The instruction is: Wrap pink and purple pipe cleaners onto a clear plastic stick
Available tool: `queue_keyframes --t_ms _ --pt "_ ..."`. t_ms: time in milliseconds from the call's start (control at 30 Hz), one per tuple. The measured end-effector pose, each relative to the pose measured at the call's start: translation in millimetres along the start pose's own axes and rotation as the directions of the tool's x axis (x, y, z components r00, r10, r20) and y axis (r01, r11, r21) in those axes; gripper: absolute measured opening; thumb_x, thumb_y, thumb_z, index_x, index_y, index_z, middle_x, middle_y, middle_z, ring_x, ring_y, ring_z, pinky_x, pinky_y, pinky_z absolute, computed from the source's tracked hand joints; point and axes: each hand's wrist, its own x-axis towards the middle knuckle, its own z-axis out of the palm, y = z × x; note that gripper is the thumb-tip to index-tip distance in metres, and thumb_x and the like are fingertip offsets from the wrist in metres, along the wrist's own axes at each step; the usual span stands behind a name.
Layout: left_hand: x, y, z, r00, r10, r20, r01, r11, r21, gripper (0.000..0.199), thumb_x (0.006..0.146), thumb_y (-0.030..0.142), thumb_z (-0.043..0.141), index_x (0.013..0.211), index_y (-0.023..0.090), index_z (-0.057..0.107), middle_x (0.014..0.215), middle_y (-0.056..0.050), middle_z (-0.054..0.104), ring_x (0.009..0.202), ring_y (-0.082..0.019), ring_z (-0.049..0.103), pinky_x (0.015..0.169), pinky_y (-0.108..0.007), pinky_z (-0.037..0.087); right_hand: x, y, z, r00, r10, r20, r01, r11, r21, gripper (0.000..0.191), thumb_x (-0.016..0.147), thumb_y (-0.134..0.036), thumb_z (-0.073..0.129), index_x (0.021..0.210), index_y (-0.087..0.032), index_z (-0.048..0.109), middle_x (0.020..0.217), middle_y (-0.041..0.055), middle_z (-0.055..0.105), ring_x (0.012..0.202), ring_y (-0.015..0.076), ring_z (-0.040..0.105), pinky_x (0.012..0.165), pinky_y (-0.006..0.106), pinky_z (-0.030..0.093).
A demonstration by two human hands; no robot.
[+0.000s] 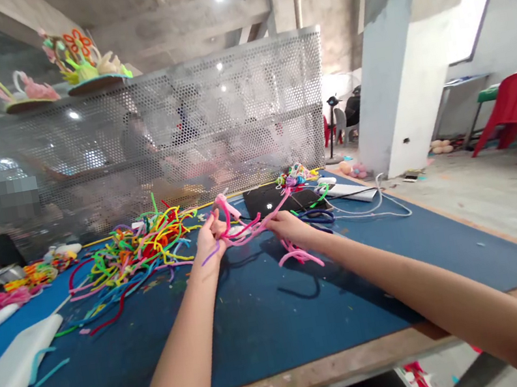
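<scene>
My left hand (211, 233) is closed round a bunch of pink pipe cleaners (246, 230), with a purple one sticking out below the fingers. To its right, my right hand (285, 227) pinches the same pink bunch, and several pink ends hang beneath that hand. The strands stretch between both hands above the blue table mat (269, 317). Just left of my left hand lies a large tangle of coloured pipe cleaners (141, 246).
A black box (260, 203) lies behind the hands, near dark blue loops and a white cable (391, 214). A white glue gun-like object (14, 366) is at left. A perforated metal panel (207, 123) stands behind; a red chair (516, 104) is right.
</scene>
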Motion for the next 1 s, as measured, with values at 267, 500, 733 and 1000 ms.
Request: queue_keyframes --t_ms 267,500,733,1000 --pt "-29.6 8.9 5.9 0.983 -0.032 0.179 0.047 0.995 -0.084 0.030 0.091 -0.001 0.028 0.078 0.014 0.050 0.052 0.006 0.038 0.037 0.000 0.037 0.034 -0.004 0.025 4.4 -11.0 -21.4 0.977 0.211 0.015 -0.203 0.918 0.341 0.024 0.085 -0.007 0.044 0.063 -0.012 0.051 0.050 -0.0060 0.035 0.041 0.0033 0.028 0.040 0.017 0.025" --pt "-30.3 35.6 2.2 0.929 0.240 0.283 -0.170 0.953 -0.251 0.021 0.093 0.014 0.038 0.073 0.019 0.044 0.050 0.008 0.043 0.038 0.001 0.038 0.034 -0.002 0.023 16.9 1.1 -40.5 0.942 0.293 -0.164 -0.187 0.863 0.470 0.028 0.089 -0.029 0.052 0.112 -0.013 0.055 0.107 0.0078 0.059 0.089 0.0161 0.059 0.076 0.035 0.051" --pt "-25.2 8.8 11.7 0.973 -0.071 0.221 0.070 0.997 0.010 0.020 0.093 0.007 0.035 0.079 0.015 0.048 0.052 0.006 0.037 0.036 -0.001 0.035 0.032 -0.004 0.022 14.2 -7.3 -51.7 0.940 0.312 -0.138 -0.223 0.868 0.444 0.034 0.089 -0.033 0.053 0.117 -0.015 0.052 0.116 0.0085 0.056 0.098 0.0192 0.058 0.081 0.040 0.051" --pt "-26.9 -61.4 44.2 0.991 -0.101 0.093 0.077 0.970 0.231 0.013 0.088 0.015 0.051 0.076 0.011 0.053 0.048 0.010 0.028 0.031 0.000 0.023 0.029 -0.009 0.017 -11.4 -20.8 2.9 0.996 0.078 0.033 -0.081 0.989 0.124 0.026 0.091 -0.021 0.040 0.067 -0.016 0.049 0.042 -0.0059 0.045 0.033 0.0052 0.034 0.036 0.018 0.025"
